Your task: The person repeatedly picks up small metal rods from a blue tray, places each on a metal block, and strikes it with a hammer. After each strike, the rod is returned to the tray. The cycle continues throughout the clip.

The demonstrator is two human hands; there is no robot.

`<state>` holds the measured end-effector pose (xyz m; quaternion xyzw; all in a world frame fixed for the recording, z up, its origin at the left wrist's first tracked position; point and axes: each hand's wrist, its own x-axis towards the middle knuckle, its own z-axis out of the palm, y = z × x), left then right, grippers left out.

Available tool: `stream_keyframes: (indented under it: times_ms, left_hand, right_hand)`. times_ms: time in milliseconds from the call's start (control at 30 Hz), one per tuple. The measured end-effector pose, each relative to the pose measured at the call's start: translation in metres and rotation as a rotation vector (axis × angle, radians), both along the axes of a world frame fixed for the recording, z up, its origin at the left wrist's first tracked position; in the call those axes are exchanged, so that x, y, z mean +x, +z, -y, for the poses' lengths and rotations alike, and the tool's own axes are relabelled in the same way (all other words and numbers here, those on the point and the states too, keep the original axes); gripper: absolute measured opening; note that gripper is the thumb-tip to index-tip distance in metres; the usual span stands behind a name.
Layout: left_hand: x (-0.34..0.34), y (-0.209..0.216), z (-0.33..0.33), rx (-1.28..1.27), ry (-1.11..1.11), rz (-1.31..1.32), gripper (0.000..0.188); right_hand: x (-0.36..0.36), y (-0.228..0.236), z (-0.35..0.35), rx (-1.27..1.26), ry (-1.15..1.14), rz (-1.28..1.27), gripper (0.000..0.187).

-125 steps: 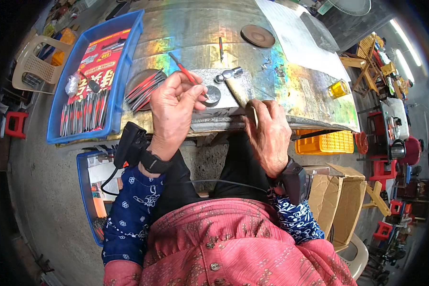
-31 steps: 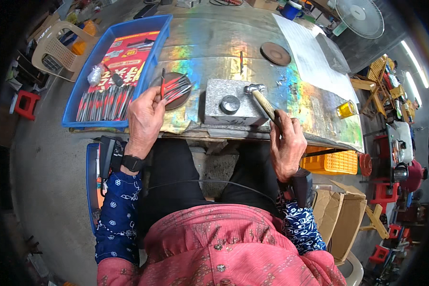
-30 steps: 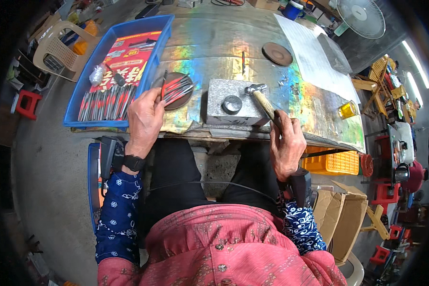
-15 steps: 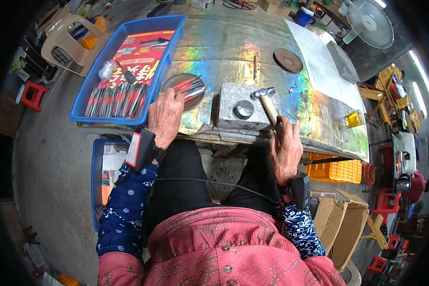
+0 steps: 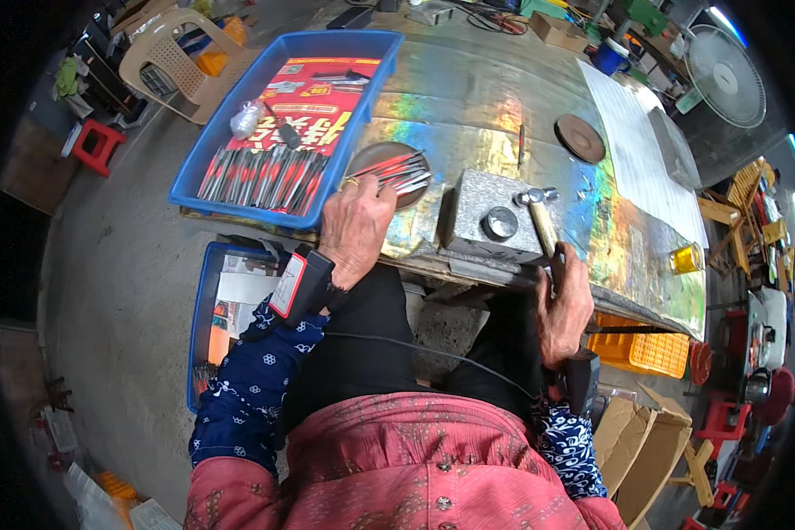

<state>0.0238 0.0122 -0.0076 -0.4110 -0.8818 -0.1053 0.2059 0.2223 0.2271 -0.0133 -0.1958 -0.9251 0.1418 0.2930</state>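
My left hand [image 5: 355,228] lies on the shiny metal table [image 5: 468,106], its fingertips touching a small pile of red-handled tools [image 5: 396,170] on a round brown dish [image 5: 382,159]. My right hand [image 5: 564,309] grips the wooden handle of a hammer [image 5: 543,225], whose steel head rests on the top of a grey metal block [image 5: 490,216]. A round metal piece [image 5: 500,223] sits in the middle of that block.
A blue tray [image 5: 278,124] with several red-handled tools and a red printed sheet stands at the left. A second blue bin [image 5: 205,300] sits on the floor below. A brown disc [image 5: 579,137], a grey sheet [image 5: 640,146], an orange crate [image 5: 645,349] and a fan [image 5: 724,75] lie to the right.
My left hand pulled back from the dish and now rests at its near edge. My right hand keeps the hammer on the block. The view has shifted slightly.
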Motion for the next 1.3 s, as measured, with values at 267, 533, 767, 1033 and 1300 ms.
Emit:
stream_keyframes:
  times_ms: [267, 533, 767, 1033, 1300]
  left_hand:
    - [-0.059, 0.024, 0.046, 0.103, 0.252, 0.083, 0.009]
    - [-0.098, 0.003, 0.058, -0.231, 0.344, 0.242, 0.016]
    - [-0.114, -0.018, 0.065, -0.214, 0.24, 0.216, 0.014]
    - [-0.143, -0.04, 0.088, -0.267, 0.323, 0.21, 0.026]
    - [-0.137, -0.026, 0.077, -0.119, 0.341, 0.22, 0.024]
  right_hand:
    - [0.002, -0.001, -0.001, -0.013, 0.019, -0.006, 0.047]
    - [0.002, -0.002, -0.003, -0.014, 0.019, -0.005, 0.047]
    - [0.001, 0.009, -0.002, 0.016, 0.043, -0.019, 0.045]
    - [0.005, 0.026, -0.027, -0.04, -0.024, 0.068, 0.025]
    - [0.001, 0.008, -0.096, -0.117, -0.182, 0.23, 0.022]
